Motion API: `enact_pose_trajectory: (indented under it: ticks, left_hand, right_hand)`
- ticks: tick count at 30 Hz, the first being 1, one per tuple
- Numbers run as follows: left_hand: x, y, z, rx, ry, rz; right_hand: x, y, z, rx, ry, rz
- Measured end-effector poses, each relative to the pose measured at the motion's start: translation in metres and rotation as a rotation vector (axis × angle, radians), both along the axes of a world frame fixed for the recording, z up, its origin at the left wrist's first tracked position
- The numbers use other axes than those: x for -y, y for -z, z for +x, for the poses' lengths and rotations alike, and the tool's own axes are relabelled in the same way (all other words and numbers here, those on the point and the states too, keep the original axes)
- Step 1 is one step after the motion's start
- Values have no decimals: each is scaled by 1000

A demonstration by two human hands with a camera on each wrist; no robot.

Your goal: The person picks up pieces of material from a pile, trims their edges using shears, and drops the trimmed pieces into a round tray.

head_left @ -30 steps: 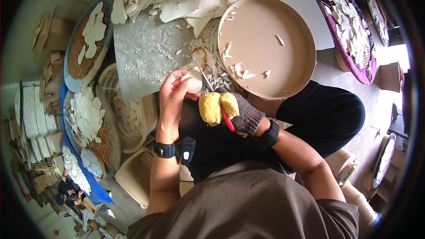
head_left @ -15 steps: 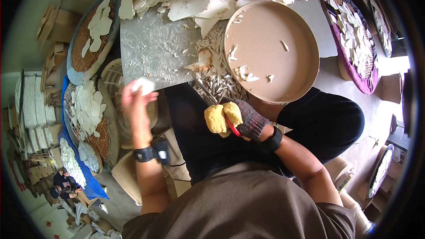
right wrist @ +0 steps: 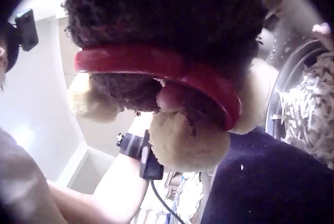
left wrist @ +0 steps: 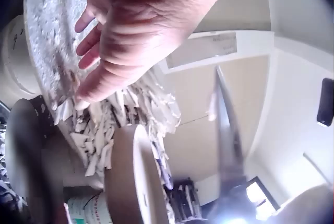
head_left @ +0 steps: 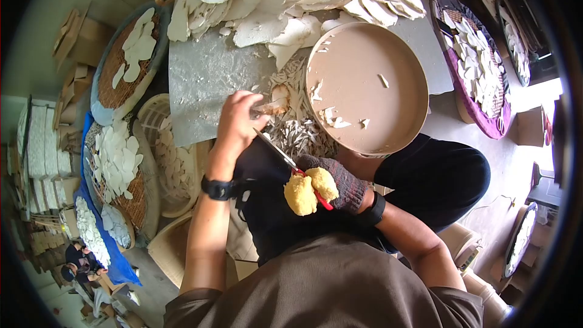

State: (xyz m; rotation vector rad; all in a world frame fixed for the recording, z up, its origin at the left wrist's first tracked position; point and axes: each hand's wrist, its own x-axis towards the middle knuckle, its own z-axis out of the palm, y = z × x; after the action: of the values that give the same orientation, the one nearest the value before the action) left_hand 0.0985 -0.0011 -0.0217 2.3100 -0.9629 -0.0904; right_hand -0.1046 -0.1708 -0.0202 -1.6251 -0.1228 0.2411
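My bare left hand [head_left: 240, 118] reaches over the metal table's near edge, fingertips by a brown-stained whitish piece [head_left: 280, 98]. In the left wrist view its thumb and fingers [left wrist: 90, 38] stand apart above pale scraps [left wrist: 99, 148]. My right hand [head_left: 341, 185], in a dark knitted glove, grips scissors [head_left: 276, 147] over my lap. Their red handles [right wrist: 130, 59] carry thick yellow padding [head_left: 301, 195], and the blades point up toward the left hand. The right wrist view shows the glove through the handle loop, with much of the grip in shadow.
A round tan tray [head_left: 364, 91] with a few scraps stands right of the scrap pile. Broad white flat pieces [head_left: 255, 27] are heaped at the table's back. A plastic basket [head_left: 146, 112] of trimmed pieces stands left; woven trays [head_left: 112, 94] flank the table. Another person [head_left: 82, 261] is far left.
My left hand swung left to the basket with a rounded white piece, then came back to the table without it. The right hand kept hold of the scissors, moving slightly lower.
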Motion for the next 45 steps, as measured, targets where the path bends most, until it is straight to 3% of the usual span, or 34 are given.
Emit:
enact_pose_trajectory:
  ticks: [2,5,7,9,10,12,13,15,16,19,20,22,24,26,28,30,31,33,35,36,37,39,41,44,45]
  left_hand:
    - [12,11,0,99,55,98]
    - [15,15,-3,-80,-33,-80]
    - [9,2,-10,-75,-84,-155]
    - [-9,-6,-23,-109,-215,-231]
    - [-25,-10,-29,-86,-266,-239]
    - [-72,-11,-45,-121,-418,-257]
    - [-98,-8,-52,-124,-493,-280]
    - [-158,-4,-71,-183,-745,-361]
    - [-196,1,-81,-161,-858,-250]
    - [-298,14,-135,-213,-1034,-365]
    - [-338,22,-157,-219,-1158,-157]
    - [-360,0,-193,-387,-1429,166]
    - [-375,-7,-220,-319,-1442,485]
    - [-380,-3,-230,-216,-1437,729]
    - [-372,5,-219,-96,-1352,470]
    - [-347,20,-177,-2,-1163,162]
    - [-330,28,-150,23,-1028,3]
    - [-265,31,-91,-60,-952,-203]
    - [-175,2,-46,-175,-765,-339]
    - [-139,2,-25,-289,-643,-503]
    - [-107,0,-4,-406,-523,-655]
    - [-46,-6,31,-501,-386,-659]
    - [3,-4,59,-692,-358,-732]
    - [44,27,99,-1217,-392,-899]
    - [57,36,109,-1214,-441,-928]
  right_hand:
    - [5,-1,-4,24,24,-32]
    - [7,6,-11,-83,61,-49]
    - [6,7,-12,-149,100,100]
    - [1,16,-16,-237,150,475]
    - [0,-3,-14,-145,129,524]
    - [-1,7,-18,-342,227,759]
    - [9,39,-24,-478,180,897]
    - [19,54,-36,-350,178,577]
    - [25,61,-42,-293,184,415]
    - [26,58,-37,91,89,-279]
    - [33,82,-39,139,70,-338]
    - [25,77,-38,-21,93,-124]
    - [19,88,-42,-266,188,214]
    - [17,81,-41,-363,147,337]
    - [13,68,-40,-437,88,498]
    - [9,51,-31,-550,153,911]
    - [-7,24,-21,-549,273,905]
    - [-4,22,-17,-353,189,605]
    - [-2,28,-20,-223,152,408]
    - [6,39,-21,-74,92,153]
    - [3,47,-23,-187,148,288]
    - [2,-2,-11,-255,155,412]
    - [4,15,-16,-213,168,431]
    - [8,11,-11,-173,120,432]
    - [9,13,-10,-186,112,455]
